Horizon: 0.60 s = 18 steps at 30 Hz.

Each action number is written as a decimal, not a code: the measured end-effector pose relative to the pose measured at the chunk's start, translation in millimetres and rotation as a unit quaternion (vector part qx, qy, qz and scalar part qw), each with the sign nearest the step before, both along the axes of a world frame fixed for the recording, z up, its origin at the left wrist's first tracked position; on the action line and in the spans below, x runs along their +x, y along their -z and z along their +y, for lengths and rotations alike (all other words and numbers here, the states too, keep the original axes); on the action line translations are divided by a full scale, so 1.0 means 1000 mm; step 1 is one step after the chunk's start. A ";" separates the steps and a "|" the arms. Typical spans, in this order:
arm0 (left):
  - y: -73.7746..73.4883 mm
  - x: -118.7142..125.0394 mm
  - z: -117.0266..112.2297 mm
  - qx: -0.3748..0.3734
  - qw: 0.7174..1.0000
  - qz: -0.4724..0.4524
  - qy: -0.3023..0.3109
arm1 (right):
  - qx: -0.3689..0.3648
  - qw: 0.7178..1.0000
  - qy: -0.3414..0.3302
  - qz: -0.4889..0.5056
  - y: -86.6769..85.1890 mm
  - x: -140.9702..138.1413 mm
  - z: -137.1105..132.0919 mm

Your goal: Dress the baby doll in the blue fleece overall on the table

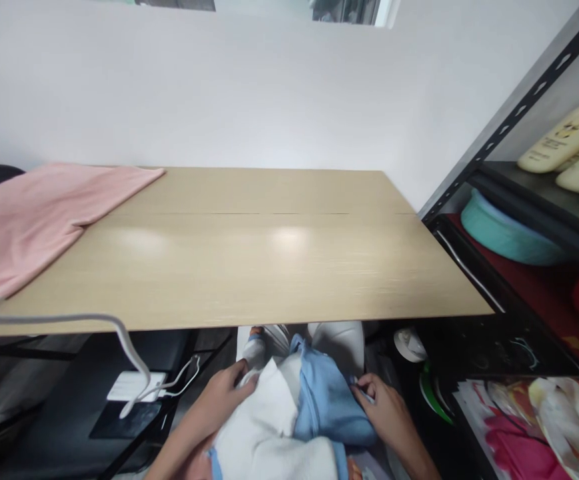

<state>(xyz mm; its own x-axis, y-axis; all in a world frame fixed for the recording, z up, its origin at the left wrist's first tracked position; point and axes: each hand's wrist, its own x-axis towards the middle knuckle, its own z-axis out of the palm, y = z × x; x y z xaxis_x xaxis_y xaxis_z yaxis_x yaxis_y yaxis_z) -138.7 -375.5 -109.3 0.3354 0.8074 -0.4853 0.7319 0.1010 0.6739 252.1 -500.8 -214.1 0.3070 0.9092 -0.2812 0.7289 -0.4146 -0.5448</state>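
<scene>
A soft white garment (264, 417) with blue edging is bunched on my lap below the table edge. Light blue cloth (326, 393) lies folded over its right side. On the left, my left hand (226, 393) has its fingers and thumb closed on the white cloth. My right hand (382, 403) pinches the blue cloth at its right edge, with a small dark bit near the fingertips that I cannot make out. Small orange-brown patches show at the top and bottom of the bundle; what they belong to is hidden.
A pale wooden table (279, 267) stands ahead, with a pink cloth (44, 220) at its left. A white power bank (136, 387) with cables rests on a black chair (59, 413). At right, shelves hold bottles (564, 137) and a teal basin (509, 233).
</scene>
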 end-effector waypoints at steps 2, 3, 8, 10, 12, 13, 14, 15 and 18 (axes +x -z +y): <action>0.001 -0.001 0.001 -0.004 1.000 -0.011 -0.003 | -0.014 1.000 0.004 -0.024 -0.007 0.000 0.001; 0.002 -0.001 0.001 -0.006 1.000 -0.018 -0.005 | -0.022 0.999 0.003 -0.031 -0.011 0.000 0.003; 0.004 -0.001 0.003 -0.015 1.000 -0.025 -0.007 | -0.063 0.998 -0.023 0.018 -0.017 0.005 0.015; 0.005 -0.001 0.003 -0.011 1.000 -0.022 -0.007 | -0.059 0.997 -0.033 0.042 -0.011 0.007 0.018; 0.005 -0.001 0.002 -0.011 1.000 -0.025 -0.009 | -0.046 0.996 -0.041 0.057 -0.004 0.009 0.018; 0.006 -0.002 0.002 -0.013 0.999 -0.028 -0.012 | -0.038 0.997 -0.042 0.058 -0.001 0.010 0.016; 0.006 -0.003 0.002 -0.015 0.999 -0.029 -0.015 | -0.027 0.997 -0.038 0.053 0.002 0.011 0.013; 0.006 -0.004 0.002 -0.017 0.999 -0.030 -0.017 | -0.013 0.999 -0.028 0.042 0.003 0.013 0.009; 0.008 -0.007 0.002 -0.017 0.999 -0.027 -0.024 | 0.022 1.000 0.010 0.004 0.003 0.025 -0.006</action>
